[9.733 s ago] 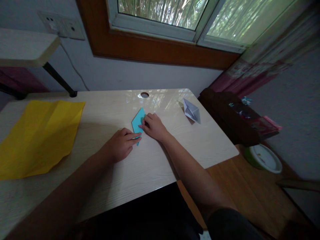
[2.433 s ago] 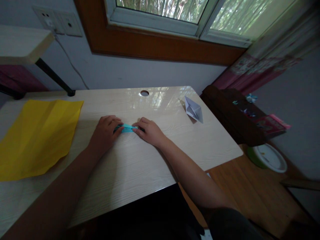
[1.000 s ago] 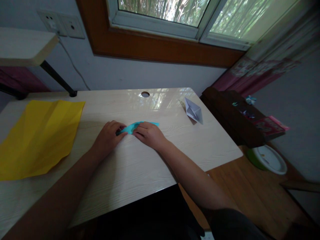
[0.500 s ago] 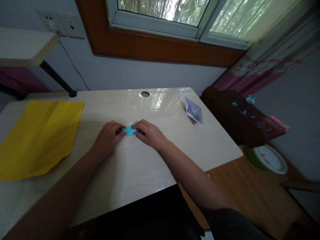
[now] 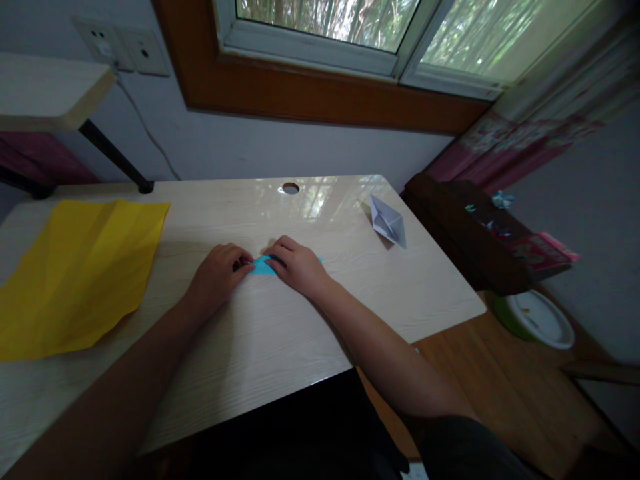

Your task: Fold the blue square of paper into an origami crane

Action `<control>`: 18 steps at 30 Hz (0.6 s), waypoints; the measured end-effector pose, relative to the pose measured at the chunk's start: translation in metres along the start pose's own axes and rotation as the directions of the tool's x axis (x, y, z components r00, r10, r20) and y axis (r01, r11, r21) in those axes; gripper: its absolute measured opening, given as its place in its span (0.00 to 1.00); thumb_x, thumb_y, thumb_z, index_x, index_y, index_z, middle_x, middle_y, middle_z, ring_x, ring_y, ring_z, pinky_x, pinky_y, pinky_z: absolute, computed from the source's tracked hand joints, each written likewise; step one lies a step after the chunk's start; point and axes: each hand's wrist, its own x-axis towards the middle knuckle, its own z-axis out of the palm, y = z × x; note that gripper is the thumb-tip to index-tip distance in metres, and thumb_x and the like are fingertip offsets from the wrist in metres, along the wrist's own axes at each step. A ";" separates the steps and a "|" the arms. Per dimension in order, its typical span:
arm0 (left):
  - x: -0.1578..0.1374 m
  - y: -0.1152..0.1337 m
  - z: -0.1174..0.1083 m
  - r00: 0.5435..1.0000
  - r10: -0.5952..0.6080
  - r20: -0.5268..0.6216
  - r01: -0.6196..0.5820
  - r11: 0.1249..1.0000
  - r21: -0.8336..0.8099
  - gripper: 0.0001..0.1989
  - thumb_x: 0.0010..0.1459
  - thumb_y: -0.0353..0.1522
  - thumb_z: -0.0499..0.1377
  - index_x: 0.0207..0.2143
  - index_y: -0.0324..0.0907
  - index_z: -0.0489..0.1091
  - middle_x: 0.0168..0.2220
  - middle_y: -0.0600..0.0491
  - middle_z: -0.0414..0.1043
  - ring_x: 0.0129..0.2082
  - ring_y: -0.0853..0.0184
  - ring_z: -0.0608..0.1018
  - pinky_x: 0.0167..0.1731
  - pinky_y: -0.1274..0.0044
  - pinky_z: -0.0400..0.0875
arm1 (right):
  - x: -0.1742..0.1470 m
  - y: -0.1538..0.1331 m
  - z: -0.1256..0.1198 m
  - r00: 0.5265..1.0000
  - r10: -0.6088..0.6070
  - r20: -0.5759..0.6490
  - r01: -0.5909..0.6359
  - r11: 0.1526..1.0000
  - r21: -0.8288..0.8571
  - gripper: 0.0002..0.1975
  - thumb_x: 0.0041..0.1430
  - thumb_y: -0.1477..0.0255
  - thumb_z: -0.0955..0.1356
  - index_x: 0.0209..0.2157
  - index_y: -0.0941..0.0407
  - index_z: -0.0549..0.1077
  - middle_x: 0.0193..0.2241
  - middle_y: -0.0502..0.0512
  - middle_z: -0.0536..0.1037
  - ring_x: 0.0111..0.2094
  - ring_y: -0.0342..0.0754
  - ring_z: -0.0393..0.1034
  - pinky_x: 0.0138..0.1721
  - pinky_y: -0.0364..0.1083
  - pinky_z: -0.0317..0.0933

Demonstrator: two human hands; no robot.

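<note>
A small piece of folded blue paper (image 5: 262, 266) lies on the pale wood-grain table (image 5: 280, 333). My left hand (image 5: 219, 272) pinches its left end between thumb and fingers. My right hand (image 5: 299, 265) rests over the right part, thumb and fingertips pressed down on it. A blue tip pokes out past the right hand's far side; the rest under that hand is hidden.
A large yellow sheet (image 5: 85, 280) lies at the table's left. A folded white paper shape (image 5: 389, 221) stands near the right edge. Behind the table are a round cable hole (image 5: 291, 189) and a window (image 5: 325, 27). A dark cabinet (image 5: 465, 233) is at right.
My right hand has shifted slightly and its fingers now lie flatter over the paper. The blue paper looks flatter between the hands. My left hand has barely moved.
</note>
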 end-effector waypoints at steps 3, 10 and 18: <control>0.000 -0.001 0.001 0.999 0.032 0.006 -0.032 0.999 0.006 0.05 0.65 0.35 0.59 0.36 0.43 0.72 0.35 0.51 0.74 0.38 0.59 0.74 0.42 0.66 0.68 | -0.002 -0.002 -0.001 1.000 0.011 0.004 -0.011 0.999 -0.053 0.12 0.70 0.69 0.67 0.52 0.53 0.76 0.46 0.57 0.75 0.43 0.47 0.72 0.41 0.45 0.67; 0.000 -0.001 0.001 0.996 0.089 0.011 -0.089 0.996 0.024 0.05 0.65 0.33 0.60 0.36 0.41 0.72 0.35 0.50 0.73 0.38 0.59 0.72 0.42 0.67 0.66 | -0.004 -0.005 -0.006 0.998 -0.039 0.044 0.048 0.979 -0.201 0.13 0.72 0.66 0.64 0.48 0.51 0.80 0.46 0.55 0.75 0.37 0.45 0.68 0.36 0.45 0.60; -0.001 -0.003 0.003 0.990 0.142 -0.003 -0.142 0.989 0.033 0.04 0.65 0.31 0.60 0.35 0.41 0.71 0.36 0.50 0.73 0.38 0.60 0.72 0.43 0.68 0.66 | -0.003 0.000 -0.005 0.972 -0.232 -0.029 0.218 0.943 -0.251 0.13 0.71 0.62 0.66 0.48 0.51 0.80 0.45 0.57 0.78 0.48 0.54 0.61 0.48 0.54 0.55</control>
